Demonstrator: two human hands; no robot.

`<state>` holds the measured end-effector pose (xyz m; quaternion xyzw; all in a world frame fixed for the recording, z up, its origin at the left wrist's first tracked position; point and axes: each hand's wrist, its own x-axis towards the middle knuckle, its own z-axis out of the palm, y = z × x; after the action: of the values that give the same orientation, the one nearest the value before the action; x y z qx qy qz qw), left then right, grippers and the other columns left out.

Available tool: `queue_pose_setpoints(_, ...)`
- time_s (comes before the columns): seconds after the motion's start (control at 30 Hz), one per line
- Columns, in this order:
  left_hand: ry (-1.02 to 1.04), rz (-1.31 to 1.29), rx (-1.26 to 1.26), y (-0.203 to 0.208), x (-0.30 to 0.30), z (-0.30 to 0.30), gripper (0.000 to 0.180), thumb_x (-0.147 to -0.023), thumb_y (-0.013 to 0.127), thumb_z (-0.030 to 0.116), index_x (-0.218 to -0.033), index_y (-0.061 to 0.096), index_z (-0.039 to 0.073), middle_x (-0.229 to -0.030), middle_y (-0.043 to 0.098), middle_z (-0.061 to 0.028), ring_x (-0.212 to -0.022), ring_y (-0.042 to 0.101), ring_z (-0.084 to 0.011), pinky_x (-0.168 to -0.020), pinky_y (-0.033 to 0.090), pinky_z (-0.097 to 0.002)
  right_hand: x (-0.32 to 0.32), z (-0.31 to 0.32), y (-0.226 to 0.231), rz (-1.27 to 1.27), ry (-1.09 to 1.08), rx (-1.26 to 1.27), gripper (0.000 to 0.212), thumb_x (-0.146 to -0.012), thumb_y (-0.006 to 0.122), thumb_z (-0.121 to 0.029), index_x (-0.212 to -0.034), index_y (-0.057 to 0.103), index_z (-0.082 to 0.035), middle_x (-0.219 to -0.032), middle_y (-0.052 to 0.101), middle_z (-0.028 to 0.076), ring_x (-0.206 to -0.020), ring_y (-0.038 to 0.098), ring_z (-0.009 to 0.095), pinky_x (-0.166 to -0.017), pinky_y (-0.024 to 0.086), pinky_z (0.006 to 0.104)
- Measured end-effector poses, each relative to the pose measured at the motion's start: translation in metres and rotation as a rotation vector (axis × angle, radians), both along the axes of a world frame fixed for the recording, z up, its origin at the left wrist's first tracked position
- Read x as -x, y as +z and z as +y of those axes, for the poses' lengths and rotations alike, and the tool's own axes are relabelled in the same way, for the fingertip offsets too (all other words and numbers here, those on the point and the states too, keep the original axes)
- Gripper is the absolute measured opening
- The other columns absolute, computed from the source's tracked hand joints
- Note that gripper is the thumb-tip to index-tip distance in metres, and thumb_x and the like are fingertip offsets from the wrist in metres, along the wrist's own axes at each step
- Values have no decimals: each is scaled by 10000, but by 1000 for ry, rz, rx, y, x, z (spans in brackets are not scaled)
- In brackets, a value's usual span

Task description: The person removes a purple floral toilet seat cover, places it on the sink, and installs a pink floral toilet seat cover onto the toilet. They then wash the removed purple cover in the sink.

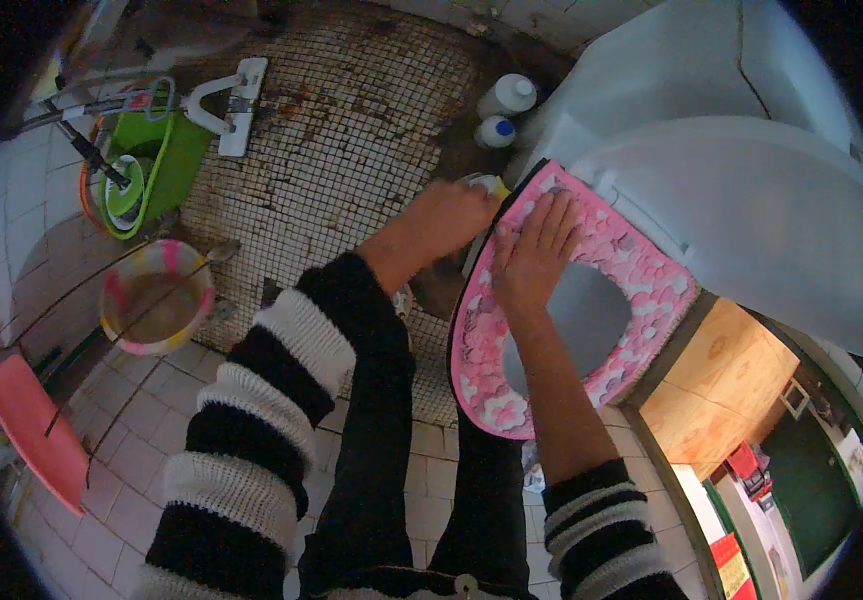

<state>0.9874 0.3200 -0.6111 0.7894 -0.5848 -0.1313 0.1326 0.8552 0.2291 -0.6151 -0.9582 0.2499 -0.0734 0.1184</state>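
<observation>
A pink and white flower-patterned toilet seat cover (652, 290) with a black edge lies over the toilet seat, around its opening. My right hand (537, 250) rests flat on the cover's upper left part, fingers stretched out and close together. At the cover's left black edge, my left hand (444, 220) is curled closed, its fingertips against the rim and partly hidden. A small white and yellow thing (487, 184) shows just beyond the left hand; I cannot make out what it is. The raised white toilet lid (742, 200) stands behind the seat.
Two white bottles (508, 95), one blue-capped, stand beside the toilet. At left are a green mop bucket (174, 165), a flat mop head (244, 105), a basin of murky water (162, 300) and a pink basin (37, 430). A wooden panel (722, 365) is at right.
</observation>
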Motion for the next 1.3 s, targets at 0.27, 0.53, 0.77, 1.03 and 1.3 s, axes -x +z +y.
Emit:
queue_pose_setpoints(0.27, 68, -65, 74, -2, -46, -67, 146, -748, 560, 140, -853, 610, 52, -803, 637, -117, -696, 647, -268, -588, 521, -395, -6, 6, 5, 113, 32, 58, 673, -839, 496, -407, -1355, 291, -27, -1416, 241, 216, -1327, 172, 393, -1058, 99, 543)
queue_pose_setpoints(0.53, 1092, 968, 207, 9, 54, 56, 278, -773, 622, 194, -992, 525, 53, -842, 582, -132, -817, 568, -280, -739, 456, -378, -24, -12, 20, 332, 169, 164, 652, -783, 540, -484, -1327, 393, -156, -1398, 296, 167, -1295, 239, 369, -961, 208, 610)
queue_pose_setpoints(0.77, 1399, 1628, -40, 152, 145, 256, 249, -886, 557, 281, -1031, 544, 80, -850, 557, -2, -752, 516, -103, -646, 444, -263, -33, -27, 73, 356, 200, -115, 625, -804, 561, -328, -1341, 336, -98, -1366, 322, 208, -1268, 285, 382, -959, 274, 553)
queue_pose_setpoints(1.03, 1487, 1710, 58, 275, 113, 316, 277, -887, 531, 210, -1109, 498, 47, -989, 573, -43, -813, 545, -138, -694, 459, -280, 8, 106, 180, 215, 546, -467, 437, -756, 584, -73, -1173, 490, 17, -1133, 538, 219, -1037, 521, 363, -893, 413, 416)
queue_pose_setpoints(1.3, 1437, 1661, 476, 348, 31, 341, 230, -890, 531, 235, -1007, 526, 37, -895, 581, -68, -779, 565, -158, -696, 473, -296, -77, 153, 316, 49, 728, -524, 271, -771, 594, -93, -1027, 569, -7, -930, 599, 198, -839, 565, 359, -736, 459, 435)
